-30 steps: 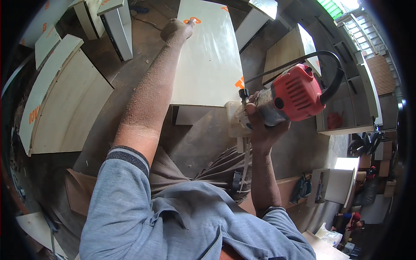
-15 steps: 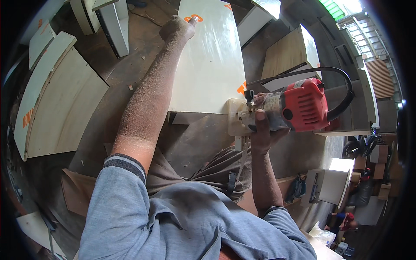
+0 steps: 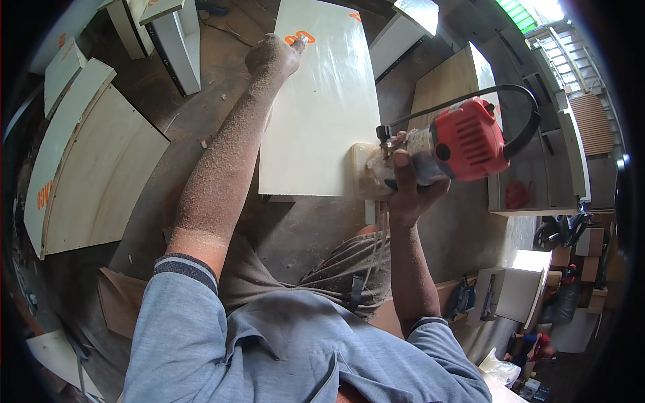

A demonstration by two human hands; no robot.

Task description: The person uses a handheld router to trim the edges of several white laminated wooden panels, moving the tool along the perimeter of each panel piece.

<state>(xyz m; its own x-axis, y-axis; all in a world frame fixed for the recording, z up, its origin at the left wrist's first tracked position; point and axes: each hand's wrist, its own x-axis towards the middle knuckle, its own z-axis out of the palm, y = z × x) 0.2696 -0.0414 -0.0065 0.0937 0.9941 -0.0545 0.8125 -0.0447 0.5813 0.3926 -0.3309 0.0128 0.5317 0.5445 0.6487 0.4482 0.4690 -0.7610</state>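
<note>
A long white board (image 3: pixel 319 127), with glossy film and orange marks, stretches away in front of me. My left hand (image 3: pixel 274 55) grips its far left edge, the thumb lying on top beside an orange mark. Sawdust coats that forearm. At the board's right edge, near its closest corner, my right hand (image 3: pixel 418 191) is wrapped round the grey body of a red trim router (image 3: pixel 470 138). The router lies on its side, its clear base plate (image 3: pixel 361 171) against the board's edge. The bit is hidden. A black cable loops from the motor's end.
White drawer-like parts (image 3: pixel 173 50) stand at the far left, and a curved-looking wooden panel (image 3: pixel 107 168) leans on the left. To the right are a wooden box (image 3: pixel 443 84) and an open cabinet (image 3: pixel 537 171). A person in red (image 3: pixel 537 346) is at the lower right.
The router has moved away from me along the board's right edge, covering the orange mark there. More of the board's near end shows behind it. My left hand keeps its grip.
</note>
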